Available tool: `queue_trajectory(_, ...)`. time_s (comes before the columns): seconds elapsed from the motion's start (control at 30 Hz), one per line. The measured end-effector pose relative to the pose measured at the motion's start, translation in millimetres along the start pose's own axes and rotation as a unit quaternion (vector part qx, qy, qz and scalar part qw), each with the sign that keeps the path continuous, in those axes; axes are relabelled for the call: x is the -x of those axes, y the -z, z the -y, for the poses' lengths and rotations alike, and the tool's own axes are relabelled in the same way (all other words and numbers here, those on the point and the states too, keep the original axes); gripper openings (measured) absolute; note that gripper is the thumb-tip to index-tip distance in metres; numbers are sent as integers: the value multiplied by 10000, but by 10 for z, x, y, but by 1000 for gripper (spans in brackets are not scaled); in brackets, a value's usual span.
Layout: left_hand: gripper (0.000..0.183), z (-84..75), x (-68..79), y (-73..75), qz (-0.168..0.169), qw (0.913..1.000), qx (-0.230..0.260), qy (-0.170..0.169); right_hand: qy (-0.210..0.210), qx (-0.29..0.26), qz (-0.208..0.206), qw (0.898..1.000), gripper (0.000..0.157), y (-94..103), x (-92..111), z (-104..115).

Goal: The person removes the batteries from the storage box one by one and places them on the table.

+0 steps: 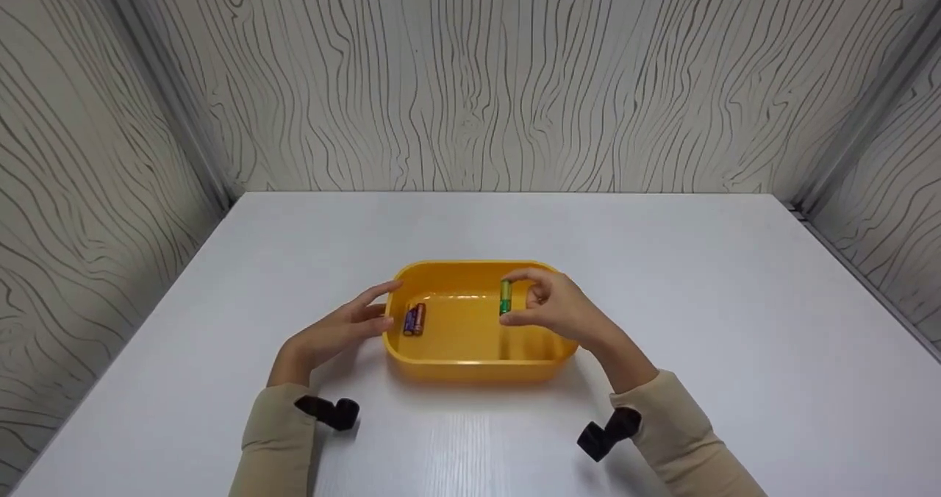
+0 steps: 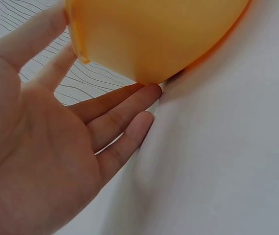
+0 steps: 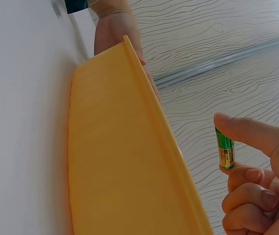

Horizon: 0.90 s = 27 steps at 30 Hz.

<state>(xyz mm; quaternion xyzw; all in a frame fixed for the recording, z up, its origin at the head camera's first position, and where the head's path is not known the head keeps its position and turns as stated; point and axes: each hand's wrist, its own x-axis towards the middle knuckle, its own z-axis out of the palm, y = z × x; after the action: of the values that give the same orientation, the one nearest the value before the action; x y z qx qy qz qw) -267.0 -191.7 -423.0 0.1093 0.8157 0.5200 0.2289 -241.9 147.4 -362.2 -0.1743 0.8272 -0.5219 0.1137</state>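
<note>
A yellow plastic tub stands on the table. At its left end, my left hand rests against the rim and outer wall with fingers extended; the left wrist view shows that hand with several fingertips low against the tub's outside. Over the tub's right part, my right hand pinches a small green and yellow battery by its two ends, between thumb and index finger. The right wrist view shows this battery above the rim. A purple battery and a red battery lie side by side inside, at the left.
The white table runs back to a wood-grain patterned wall. Similar panels with metal edge strips stand on both sides. Black wrist devices sit at both sleeve cuffs.
</note>
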Motion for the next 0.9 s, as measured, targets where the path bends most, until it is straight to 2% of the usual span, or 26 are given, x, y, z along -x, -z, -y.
queue_trajectory(0.2, 61, -3, 18, 0, -26, 10000, -64, 35, -33, 162, -84, 9998, 62, 86, 87, -72)
queue_trajectory(0.73, 61, 1, 16, 7, 40, 9999, -89, -68, -201, 111, -214, 9995, 67, 328, 288, -208)
queue_trajectory(0.9, 61, 0, 15, 5, 48, 9999, -43, -100, -329, 162, -414, 9985, 66, 437, 351, -212)
